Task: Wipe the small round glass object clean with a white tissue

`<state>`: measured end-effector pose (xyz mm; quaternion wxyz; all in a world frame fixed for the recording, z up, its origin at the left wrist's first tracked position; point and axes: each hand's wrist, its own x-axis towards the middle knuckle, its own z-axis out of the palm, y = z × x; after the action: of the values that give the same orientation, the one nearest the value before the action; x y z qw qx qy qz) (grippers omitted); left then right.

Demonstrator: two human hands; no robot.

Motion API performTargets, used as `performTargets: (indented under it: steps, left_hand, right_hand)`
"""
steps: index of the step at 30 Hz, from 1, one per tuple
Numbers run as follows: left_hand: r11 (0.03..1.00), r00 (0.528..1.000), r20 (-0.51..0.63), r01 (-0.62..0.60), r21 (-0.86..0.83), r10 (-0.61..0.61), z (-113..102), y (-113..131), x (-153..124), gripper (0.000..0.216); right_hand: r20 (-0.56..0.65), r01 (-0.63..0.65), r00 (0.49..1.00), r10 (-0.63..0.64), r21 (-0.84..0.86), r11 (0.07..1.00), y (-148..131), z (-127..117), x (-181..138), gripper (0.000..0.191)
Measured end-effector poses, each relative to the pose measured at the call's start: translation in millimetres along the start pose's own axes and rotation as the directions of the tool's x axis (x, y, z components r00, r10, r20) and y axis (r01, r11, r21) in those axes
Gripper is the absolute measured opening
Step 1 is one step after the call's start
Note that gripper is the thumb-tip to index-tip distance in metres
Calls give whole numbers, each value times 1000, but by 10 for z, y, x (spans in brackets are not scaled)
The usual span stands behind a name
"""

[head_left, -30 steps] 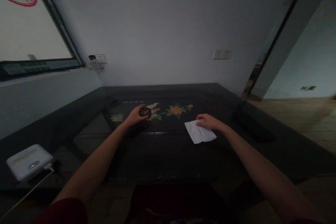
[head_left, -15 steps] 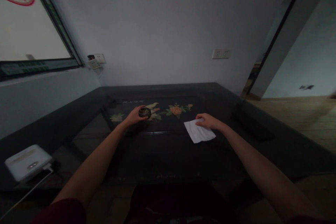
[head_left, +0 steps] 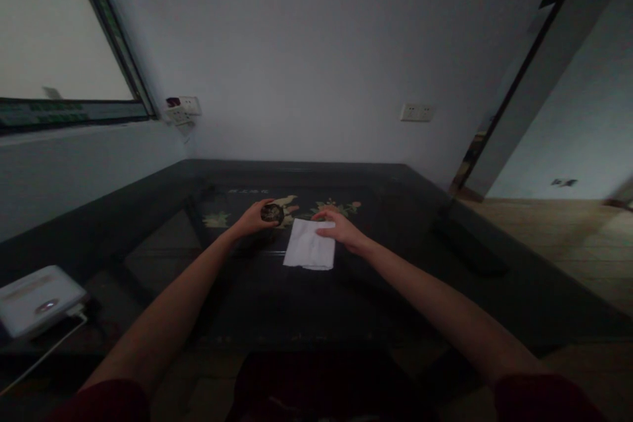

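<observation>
My left hand [head_left: 254, 216] is wrapped around a small round dark object [head_left: 271, 213] with a patterned top; its exact kind is too dim to make out. In my right hand [head_left: 341, 229] a white paper tissue [head_left: 310, 247] is pinched by its upper right corner and hangs toward me. The tissue is close to the round object but apart from it. Both hands are over the dark glossy table [head_left: 277, 303], whose top bears a flower and bird picture [head_left: 329, 206].
A white box-shaped device [head_left: 42, 300] with a cable stands at the table's left. On the right side lies a long black object [head_left: 469, 247]. Behind the table is a wall with sockets [head_left: 416, 112]; a window [head_left: 64, 33] is at the left.
My right hand has moved left with the tissue, bringing it close to the round object. My left hand keeps its hold in nearly the same place. The view has shifted slightly.
</observation>
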<state>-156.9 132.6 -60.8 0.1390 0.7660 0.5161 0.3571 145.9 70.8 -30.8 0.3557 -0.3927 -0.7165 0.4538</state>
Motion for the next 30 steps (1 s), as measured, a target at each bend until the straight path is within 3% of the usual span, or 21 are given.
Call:
performTargets:
  steps: [4,8,12,15,18,20,25,30]
  left_hand:
    - [1000,1000,-11,-7,6,7,-12,0,-2,76]
    - [1000,1000,-7,-8,6,8,-19,-30,1,77]
    - [1000,1000,1,-9,-3,9,-6,-83,14,76]
    - [1000,1000,2,-14,-10,14,8,-117,18,73]
    - [1000,1000,3,-24,-11,24,14,-134,11,73]
    - [999,999,8,-32,-6,32,17,-139,5,74]
    - [999,999,6,-46,27,46,58,-142,8,76]
    - [996,998,11,-66,66,65,121,-72,-22,73]
  right_hand:
    - [143,14,990,-10,-30,999,-16,536,286,45]
    - [181,187,972,-150,-207,960,-52,930,450,41]
    - [90,270,963,-256,-409,872,-98,1035,416,35]
    - [245,477,877,-413,-533,699,-125,971,274,35]
    - [482,581,809,-336,-569,583,-124,935,118,44]
    - [555,585,796,-240,-604,541,-119,966,44,51]
    - [486,455,868,-99,-701,550,-181,1152,-34,57]
    - [408,389,908,-97,-730,562,-256,1268,-47,60]
